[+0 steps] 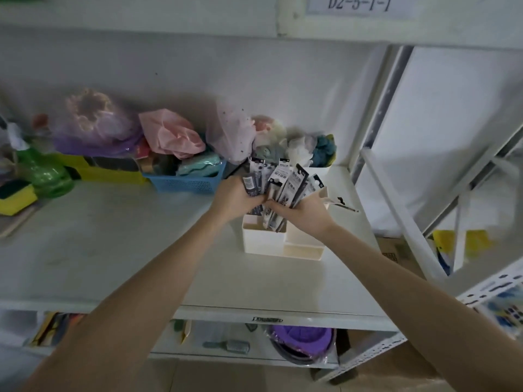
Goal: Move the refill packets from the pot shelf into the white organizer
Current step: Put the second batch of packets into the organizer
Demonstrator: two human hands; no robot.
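Observation:
A fanned bundle of black-and-white refill packets (283, 183) is held upright over the white organizer (263, 240), which stands on the white shelf (127, 244). My left hand (236, 198) grips the bundle from the left and my right hand (304, 212) grips it from the right. The packets' lower ends reach down into the organizer's tall back compartment. One more packet (343, 205) lies flat on the shelf just right of the organizer.
A blue basket (188, 182) and a yellow bin (113, 174) with bagged sponges and cloths line the back wall. A green spray bottle (42, 171) and yellow sponge (15, 198) sit far left. A shelf upright (379, 117) stands at right; a purple pot (301, 340) sits below.

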